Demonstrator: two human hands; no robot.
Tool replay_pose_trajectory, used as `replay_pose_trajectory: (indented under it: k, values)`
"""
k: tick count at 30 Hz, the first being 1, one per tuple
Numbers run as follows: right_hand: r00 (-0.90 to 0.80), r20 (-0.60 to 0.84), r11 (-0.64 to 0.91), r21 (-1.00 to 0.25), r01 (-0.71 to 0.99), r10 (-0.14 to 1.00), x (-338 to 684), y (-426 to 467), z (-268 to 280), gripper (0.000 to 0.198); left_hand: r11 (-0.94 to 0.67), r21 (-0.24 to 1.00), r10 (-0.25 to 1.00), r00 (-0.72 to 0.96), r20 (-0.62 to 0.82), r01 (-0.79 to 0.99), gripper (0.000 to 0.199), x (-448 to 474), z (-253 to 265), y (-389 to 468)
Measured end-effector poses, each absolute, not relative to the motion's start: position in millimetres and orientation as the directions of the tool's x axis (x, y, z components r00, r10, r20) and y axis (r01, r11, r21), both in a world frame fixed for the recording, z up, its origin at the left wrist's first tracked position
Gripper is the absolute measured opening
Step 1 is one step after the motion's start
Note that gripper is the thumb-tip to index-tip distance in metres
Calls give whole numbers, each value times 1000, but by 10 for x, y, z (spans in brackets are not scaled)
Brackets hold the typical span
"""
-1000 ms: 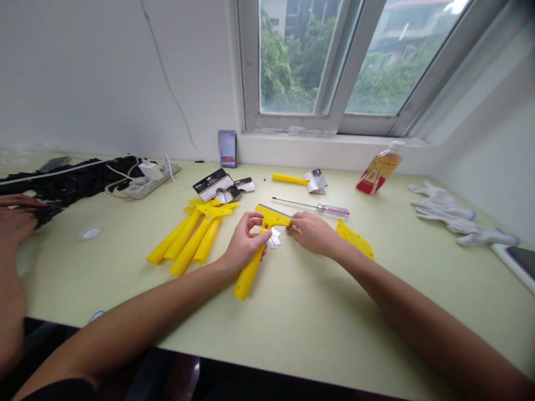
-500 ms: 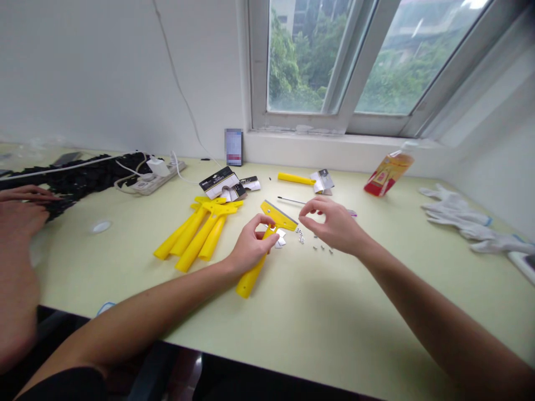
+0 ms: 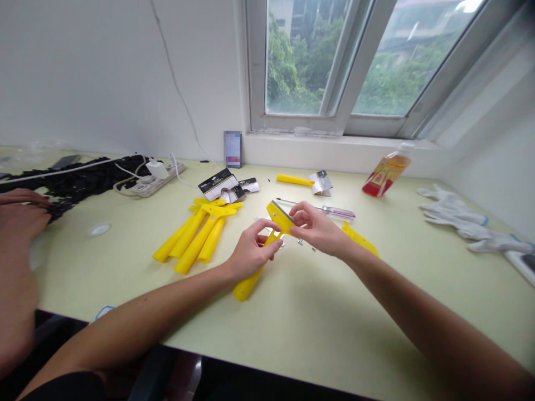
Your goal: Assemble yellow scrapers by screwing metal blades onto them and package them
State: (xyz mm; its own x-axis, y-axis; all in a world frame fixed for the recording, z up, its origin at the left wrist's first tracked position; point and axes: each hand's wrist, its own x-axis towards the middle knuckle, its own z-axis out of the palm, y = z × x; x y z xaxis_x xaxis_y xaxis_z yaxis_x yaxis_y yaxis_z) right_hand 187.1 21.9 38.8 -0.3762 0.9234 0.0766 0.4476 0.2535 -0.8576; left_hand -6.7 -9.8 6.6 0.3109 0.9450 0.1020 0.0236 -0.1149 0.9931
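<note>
My left hand [image 3: 256, 250] is closed round the neck of a yellow scraper [image 3: 249, 287], whose blade head tilts up and away. My right hand [image 3: 320, 228] pinches the right end of that head, thumb in front and fingers at the blade edge. Whether a small screw or nut sits between those fingertips is hidden. Small nuts [image 3: 300, 241] lie on the table just below my right fingers. Behind them rests a screwdriver [image 3: 338, 212] with a clear, purple-tinted handle. A yellow plastic piece [image 3: 360, 238] shows partly behind my right wrist.
Several yellow scraper handles [image 3: 190, 242] are piled at left, near black card packaging [image 3: 218, 185]. Farther back are another yellow handle [image 3: 293, 179], a phone [image 3: 233, 149] and a bottle [image 3: 385, 171]. White gloves [image 3: 455, 214] lie right. Another person's hand [image 3: 25, 211] is at far left, by a power strip [image 3: 154, 181].
My right hand has moved left and now touches the scraper head, from which it was apart. The head has turned in my left hand. The yellow piece and screwdriver handle have come into view.
</note>
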Motion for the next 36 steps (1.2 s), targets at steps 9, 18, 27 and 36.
replay_pose_trajectory:
  k: [9, 18, 27, 36]
  values:
    - [-376, 65, 315, -686, 656, 924, 2211, 418, 468, 22, -280, 941, 928, 304, 215, 189, 38, -159, 133, 34]
    - [-462, -313, 444, -133, 886, 829, 2376, 362, 403, 11, -285, 929, 916, 352, 192, 236, 42, -191, 105, 61]
    - [-486, -278, 472, -120, 874, 829, 2323, 329, 374, 12, -238, 956, 911, 380, 159, 170, 45, -188, 94, 43]
    - [-482, -175, 473, -92, 876, 859, 2277, 368, 265, 19, -128, 990, 910, 391, 138, -51, 44, -159, 69, 58]
